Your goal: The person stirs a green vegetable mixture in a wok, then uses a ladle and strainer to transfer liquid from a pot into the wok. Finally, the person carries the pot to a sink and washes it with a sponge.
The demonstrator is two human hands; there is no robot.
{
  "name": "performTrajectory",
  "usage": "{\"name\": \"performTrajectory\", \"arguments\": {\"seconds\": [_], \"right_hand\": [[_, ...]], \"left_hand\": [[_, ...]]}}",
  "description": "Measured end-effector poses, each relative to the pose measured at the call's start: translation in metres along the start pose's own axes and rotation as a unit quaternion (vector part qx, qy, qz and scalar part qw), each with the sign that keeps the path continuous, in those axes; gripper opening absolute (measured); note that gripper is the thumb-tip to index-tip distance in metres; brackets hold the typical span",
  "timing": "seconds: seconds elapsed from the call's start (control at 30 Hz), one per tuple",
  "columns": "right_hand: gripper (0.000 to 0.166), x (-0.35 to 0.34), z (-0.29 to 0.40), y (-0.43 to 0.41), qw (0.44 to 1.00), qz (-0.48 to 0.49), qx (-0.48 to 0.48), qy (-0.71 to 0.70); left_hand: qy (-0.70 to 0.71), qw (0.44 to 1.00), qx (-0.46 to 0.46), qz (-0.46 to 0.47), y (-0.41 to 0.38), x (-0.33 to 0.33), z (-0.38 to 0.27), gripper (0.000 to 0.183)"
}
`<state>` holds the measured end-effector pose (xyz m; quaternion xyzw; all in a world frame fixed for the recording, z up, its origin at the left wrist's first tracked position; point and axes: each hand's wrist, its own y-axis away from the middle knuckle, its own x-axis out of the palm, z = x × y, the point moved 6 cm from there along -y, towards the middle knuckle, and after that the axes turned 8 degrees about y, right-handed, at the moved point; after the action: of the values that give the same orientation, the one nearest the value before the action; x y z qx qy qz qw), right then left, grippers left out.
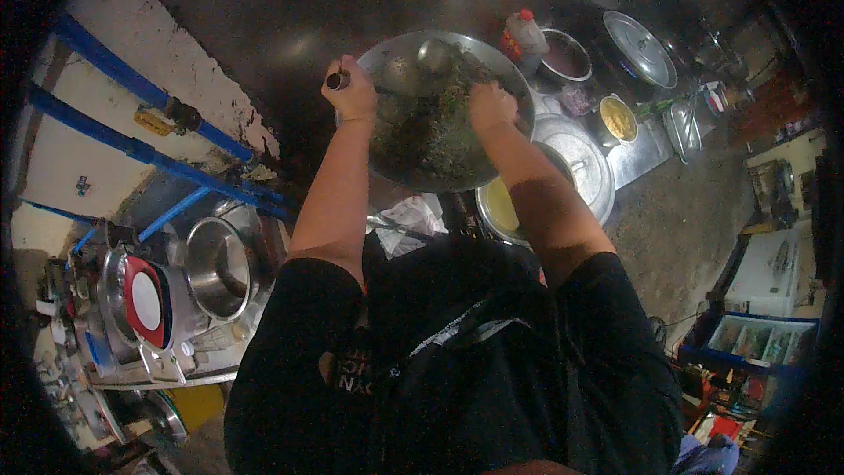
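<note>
My left hand (353, 95) is closed around a dark cylindrical handle (337, 80) at the left rim of a wide metal pot (403, 186). Inside the pot are dark contents with a heap of green leafy matter (452, 135). A shiny rounded metal thing, perhaps a ladle bowl (434, 57), shows near the far side. My right hand (493, 107) is above the right part of the pot, its fingers curled; whether it holds a utensil is hidden. Steam or haze blurs the far side.
Right of the pot stand a plastic bottle with a red cap (526, 36), a large metal lid (583, 158), a pot of yellow liquid (498, 208) and a small pot of yellow food (618, 120). Blue pipes (132, 145) run along the left wall; an empty steel pot (219, 268) sits lower left.
</note>
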<state>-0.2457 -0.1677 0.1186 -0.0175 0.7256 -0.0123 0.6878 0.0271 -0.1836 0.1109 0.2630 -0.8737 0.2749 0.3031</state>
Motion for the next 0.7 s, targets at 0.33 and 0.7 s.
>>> {"name": "performTrajectory", "arguments": {"seconds": [0.33,0.7], "right_hand": [[0.025,0.026,-0.028,0.002,0.987,0.022,-0.021,-0.157],[0.019,-0.094,-0.133,0.091,0.925,0.009,-0.065,-0.375]], "left_hand": [[-0.126,0.991,0.042,0.001,0.018,0.018,-0.015,0.027],[0.037,0.997,-0.056,-0.026,0.013,0.003,-0.003,0.023]]}}
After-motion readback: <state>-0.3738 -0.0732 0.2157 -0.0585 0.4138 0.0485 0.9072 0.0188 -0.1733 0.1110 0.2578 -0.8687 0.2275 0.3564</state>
